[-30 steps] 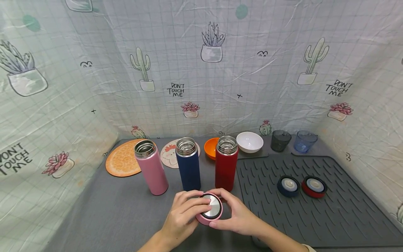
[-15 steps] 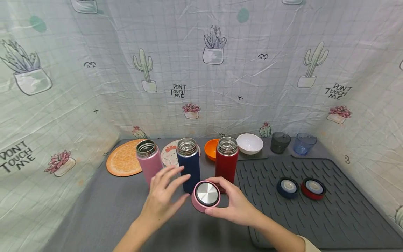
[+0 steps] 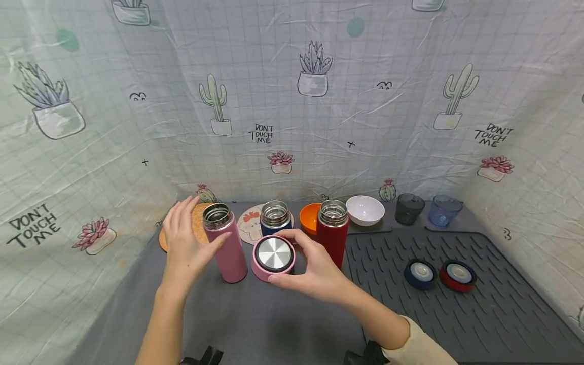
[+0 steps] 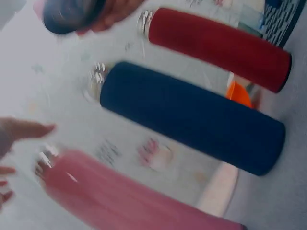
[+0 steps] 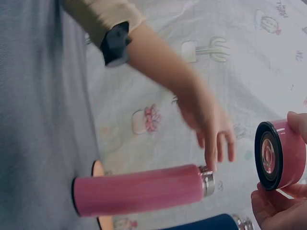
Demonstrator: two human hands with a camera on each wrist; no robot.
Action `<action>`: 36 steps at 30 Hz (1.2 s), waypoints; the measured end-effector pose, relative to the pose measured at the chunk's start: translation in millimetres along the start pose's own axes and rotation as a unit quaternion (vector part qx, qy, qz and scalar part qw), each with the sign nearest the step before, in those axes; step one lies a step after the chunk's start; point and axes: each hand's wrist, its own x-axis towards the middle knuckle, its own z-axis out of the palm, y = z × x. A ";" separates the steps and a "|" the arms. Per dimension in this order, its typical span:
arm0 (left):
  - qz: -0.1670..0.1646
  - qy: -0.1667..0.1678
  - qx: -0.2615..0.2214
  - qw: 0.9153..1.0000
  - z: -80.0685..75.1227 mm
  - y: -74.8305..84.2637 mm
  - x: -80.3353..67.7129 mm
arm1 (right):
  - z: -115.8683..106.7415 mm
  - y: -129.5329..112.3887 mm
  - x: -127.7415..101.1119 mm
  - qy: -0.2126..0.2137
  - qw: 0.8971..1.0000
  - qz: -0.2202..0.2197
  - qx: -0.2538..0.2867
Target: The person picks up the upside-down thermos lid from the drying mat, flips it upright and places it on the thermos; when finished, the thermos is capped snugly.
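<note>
My right hand (image 3: 304, 268) grips a pink lid (image 3: 273, 257) with a steel top, held in the air in front of the blue flask (image 3: 276, 217). The right wrist view shows the lid (image 5: 280, 155) from below, pinched between my fingers. My left hand (image 3: 188, 243) is open with spread fingers beside the pink flask (image 3: 224, 242); its fingertips are at the flask's upper part, and touch is unclear. The pink flask (image 5: 141, 189), the blue flask (image 4: 192, 117) and the red flask (image 3: 332, 232) stand upright in a row, all without lids.
A blue lid (image 3: 420, 274) and a red lid (image 3: 458, 276) lie on the ribbed grey mat (image 3: 493, 319). At the back are an orange round mat (image 3: 197, 225), a chicken coaster (image 3: 248, 229), an orange bowl (image 3: 308, 218), a white bowl (image 3: 364, 210), a dark cup (image 3: 408, 208) and a blue cup (image 3: 443, 210).
My left hand let go of the pink lid and moved up and left to the pink flask. My right hand lifted the lid up and left.
</note>
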 end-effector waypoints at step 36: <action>-0.077 0.045 -0.412 0.907 74.9 -66.2 -32.6 | 84.4 35.5 96.6 0.118 0.993 -0.015 0.025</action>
